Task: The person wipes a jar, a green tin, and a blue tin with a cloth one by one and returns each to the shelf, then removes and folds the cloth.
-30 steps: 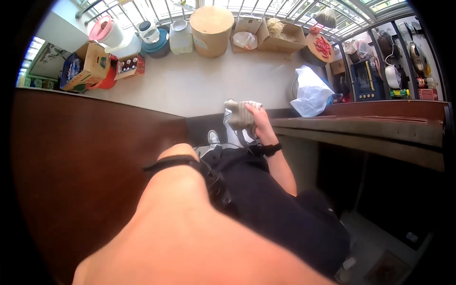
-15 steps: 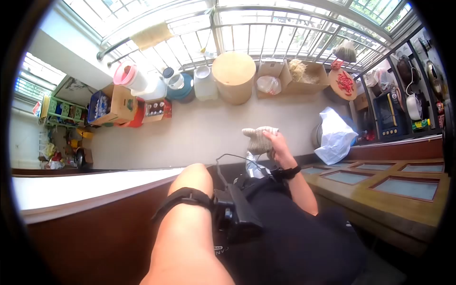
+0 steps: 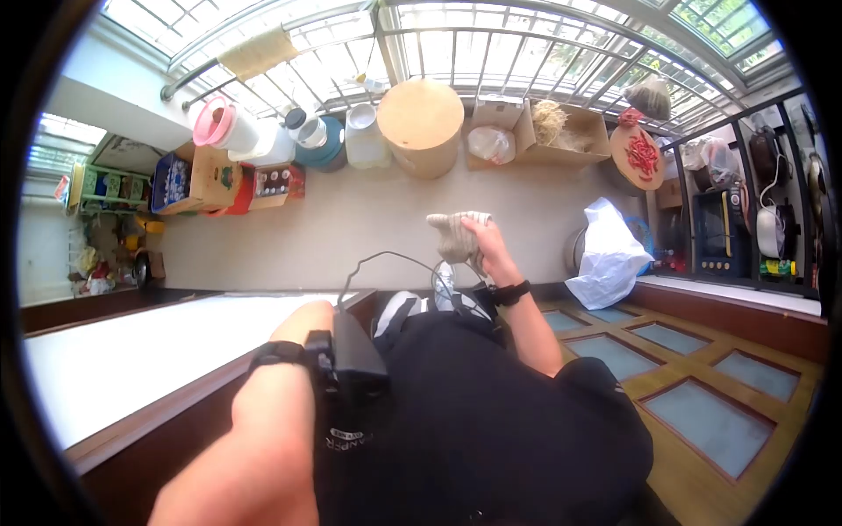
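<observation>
My right hand (image 3: 493, 249) is closed around a beige knitted glove (image 3: 454, 235), which it holds out in front of my body above the floor. The glove's finger ends point up and to the left. A black band sits on that wrist. My left forearm (image 3: 285, 373) reaches forward at the lower left, with a black strap and a dark boxy device (image 3: 355, 355) beside it. The left hand itself is hidden beyond the forearm, near the edge of a white panel (image 3: 175, 351). A black cable (image 3: 386, 254) loops between the arms.
Along the railing stand a round wooden-topped drum (image 3: 421, 123), plastic jugs (image 3: 367, 145) and cardboard boxes (image 3: 561, 149). Red peppers (image 3: 640, 156) lie on a round lid at right, near a white plastic bag (image 3: 605, 259). A paned wooden door (image 3: 653, 377) borders the lower right.
My view has shifted, and both shoes now show below. The left forearm has swung left and back with its device. The right hand keeps hold of the glove.
</observation>
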A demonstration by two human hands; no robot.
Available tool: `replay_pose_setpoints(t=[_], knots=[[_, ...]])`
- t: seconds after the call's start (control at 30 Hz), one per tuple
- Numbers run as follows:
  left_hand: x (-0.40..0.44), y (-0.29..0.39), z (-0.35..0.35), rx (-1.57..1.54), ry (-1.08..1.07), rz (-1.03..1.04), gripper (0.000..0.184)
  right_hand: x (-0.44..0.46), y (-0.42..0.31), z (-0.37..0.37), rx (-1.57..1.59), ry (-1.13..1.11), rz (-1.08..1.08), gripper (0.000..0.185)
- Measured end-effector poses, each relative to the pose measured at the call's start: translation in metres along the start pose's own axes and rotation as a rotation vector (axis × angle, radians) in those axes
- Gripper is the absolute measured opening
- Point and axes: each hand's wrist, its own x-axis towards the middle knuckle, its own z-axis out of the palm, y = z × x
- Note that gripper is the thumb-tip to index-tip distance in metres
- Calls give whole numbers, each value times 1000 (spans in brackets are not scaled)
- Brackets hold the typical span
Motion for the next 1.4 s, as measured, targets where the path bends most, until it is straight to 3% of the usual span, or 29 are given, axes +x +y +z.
replay_pose_setpoints(t=[0.17,0.27,0.3,0.33,0.37,0.4,0.5,0.53,0.67,0.7,0.8,0.83,0.93,1.03,1.17,1.27,1.4], knots=[[-12,-19,-23,3,42,116,38,46,13,11,-65,92,-92,21],[-34,-39,-55,481,116,361,34,51,3,36,-103,54,-61,23],[-49,-36,-67,633,274,333,20,52,-5,43,-129,26,-46,24],[-68,-31,-79,786,436,306,22,54,-12,50,-136,-26,-36,25],[-91,-30,-95,841,345,44,35,57,-19,57,-146,-78,-26,26],[-103,-16,-117,937,202,-282,22,63,-25,63,-163,-131,-16,27],[-155,-38,-181,999,30,-677,21,67,-52,95,-216,-177,-78,35],[-177,-37,-192,1022,62,-898,22,68,-63,109,-243,-191,-120,36],[-255,-31,-252,1031,289,-1294,37,92,-92,157,-244,-260,-219,47],[-270,-22,-269,991,287,-1414,57,97,-96,174,-221,-276,-247,50],[-301,-3,-307,1035,377,-1550,74,129,-99,213,-233,-371,-252,61],[-304,5,-321,1001,410,-1563,84,138,-97,227,-241,-395,-234,62],[-302,30,-351,872,555,-1511,84,159,-88,269,-274,-504,-152,68],[-300,63,-372,905,630,-1432,78,176,-72,312,-296,-583,-41,65],[-306,104,-402,746,921,-1356,59,214,-48,360,-352,-692,76,54],[-318,136,-421,635,1202,-1267,56,240,-30,395,-438,-781,143,51],[-304,171,-445,543,1365,-1176,55,274,-12,449,-553,-819,190,42]])
